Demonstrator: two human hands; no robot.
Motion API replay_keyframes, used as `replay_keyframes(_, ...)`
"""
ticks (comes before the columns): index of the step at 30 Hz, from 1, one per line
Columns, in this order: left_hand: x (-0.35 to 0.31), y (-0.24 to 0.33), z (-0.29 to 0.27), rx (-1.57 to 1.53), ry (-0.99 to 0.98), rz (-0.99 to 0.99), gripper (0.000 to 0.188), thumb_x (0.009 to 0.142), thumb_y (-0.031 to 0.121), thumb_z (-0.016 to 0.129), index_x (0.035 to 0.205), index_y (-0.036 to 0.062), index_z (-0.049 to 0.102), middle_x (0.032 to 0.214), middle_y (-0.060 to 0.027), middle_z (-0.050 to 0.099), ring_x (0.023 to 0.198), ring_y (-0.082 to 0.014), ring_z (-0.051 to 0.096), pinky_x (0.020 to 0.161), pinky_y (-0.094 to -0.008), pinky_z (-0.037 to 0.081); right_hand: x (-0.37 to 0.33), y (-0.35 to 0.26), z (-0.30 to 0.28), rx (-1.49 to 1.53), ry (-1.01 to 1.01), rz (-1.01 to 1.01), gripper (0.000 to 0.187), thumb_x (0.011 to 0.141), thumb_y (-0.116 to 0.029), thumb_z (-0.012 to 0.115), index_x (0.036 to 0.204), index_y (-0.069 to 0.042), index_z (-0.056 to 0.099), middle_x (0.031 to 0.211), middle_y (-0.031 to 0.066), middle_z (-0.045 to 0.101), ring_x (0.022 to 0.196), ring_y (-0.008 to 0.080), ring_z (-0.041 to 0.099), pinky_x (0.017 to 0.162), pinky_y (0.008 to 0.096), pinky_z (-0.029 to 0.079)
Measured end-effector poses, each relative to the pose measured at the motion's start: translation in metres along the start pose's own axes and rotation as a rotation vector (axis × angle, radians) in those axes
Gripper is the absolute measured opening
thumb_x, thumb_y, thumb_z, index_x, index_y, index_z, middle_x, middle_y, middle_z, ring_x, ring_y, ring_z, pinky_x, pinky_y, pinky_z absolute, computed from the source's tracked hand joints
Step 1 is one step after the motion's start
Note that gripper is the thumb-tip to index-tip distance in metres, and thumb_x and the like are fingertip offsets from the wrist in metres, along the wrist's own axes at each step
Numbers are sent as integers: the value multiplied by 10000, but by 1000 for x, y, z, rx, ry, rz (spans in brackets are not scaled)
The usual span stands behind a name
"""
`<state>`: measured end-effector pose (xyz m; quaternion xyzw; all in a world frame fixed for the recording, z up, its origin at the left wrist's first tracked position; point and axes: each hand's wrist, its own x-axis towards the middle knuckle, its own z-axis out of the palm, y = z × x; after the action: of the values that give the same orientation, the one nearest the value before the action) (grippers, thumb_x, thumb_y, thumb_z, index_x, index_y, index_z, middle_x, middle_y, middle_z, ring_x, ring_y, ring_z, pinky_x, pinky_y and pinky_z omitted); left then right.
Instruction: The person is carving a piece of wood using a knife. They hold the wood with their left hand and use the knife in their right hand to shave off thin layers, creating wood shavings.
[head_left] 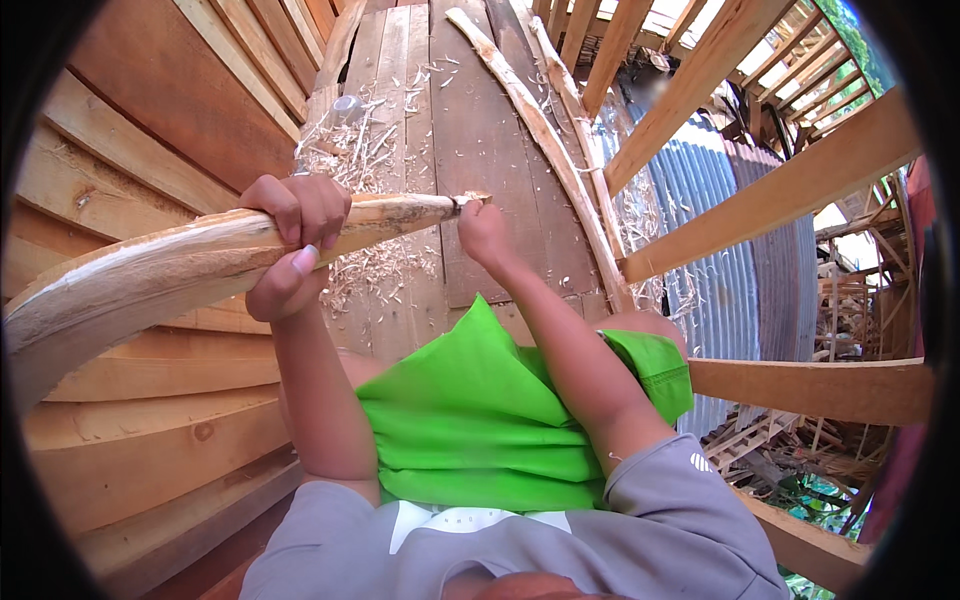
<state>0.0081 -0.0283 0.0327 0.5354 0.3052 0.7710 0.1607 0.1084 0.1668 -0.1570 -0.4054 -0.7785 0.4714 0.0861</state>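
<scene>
A long, peeled wooden pole (180, 255) crosses in front of me, thick at the left rim and narrowing towards the middle. My left hand (298, 245) is wrapped round it, thumb along its near side. At the thin end, my right hand (482, 230) is closed in a fist. A thin dark edge and a small pale bit of wood show just above that fist, against the pole's tip. Whatever the right fingers hold is mostly hidden by the hand.
Wood shavings (365, 160) litter the plank floor (490, 150), with a clear cup or jar (346, 109) among them. Two peeled poles (540, 125) lie ahead to the right. A board wall (150, 130) rises on the left; wooden railing beams (780, 190) and corrugated metal sheets (710, 270) stand right.
</scene>
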Motion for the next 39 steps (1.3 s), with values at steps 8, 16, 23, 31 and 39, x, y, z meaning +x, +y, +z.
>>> replay_keyframes(8,-2,1,-10,6,-31,22,223,648,106,544,787,125,370,647,-3,407,619,-145,398,647,-307,326,-16,-29,0,-74,35,-68,559,915,-318,318,824,142,623,836,370,611,866,520,614,799,526,466)
replay_keyframes(16,4,-1,-5,11,-45,29,216,648,110,545,781,128,376,646,0,409,611,-142,393,631,-303,324,22,10,-9,-121,-118,51,575,924,-356,311,941,137,607,811,333,634,806,457,643,774,511,480)
replay_keyframes(23,2,-1,-9,-4,-91,19,200,642,116,541,756,128,377,637,8,402,600,-143,385,623,-299,324,-1,-42,-19,-71,-222,42,564,943,-340,294,1149,85,602,1149,310,606,1114,432,580,967,478,441)
replay_keyframes(31,5,3,-6,-8,-66,17,213,632,114,547,750,130,371,632,4,406,603,-142,389,631,-302,325,-38,-60,-32,-155,-50,-89,544,943,-356,318,926,85,636,963,358,611,949,495,601,868,515,455)
replay_keyframes(39,8,-2,-2,-12,-42,24,222,622,114,549,744,130,364,625,4,396,599,-144,384,630,-300,321,-6,-36,-20,-26,-72,-51,564,940,-351,316,905,119,625,942,369,609,948,497,611,867,522,462)
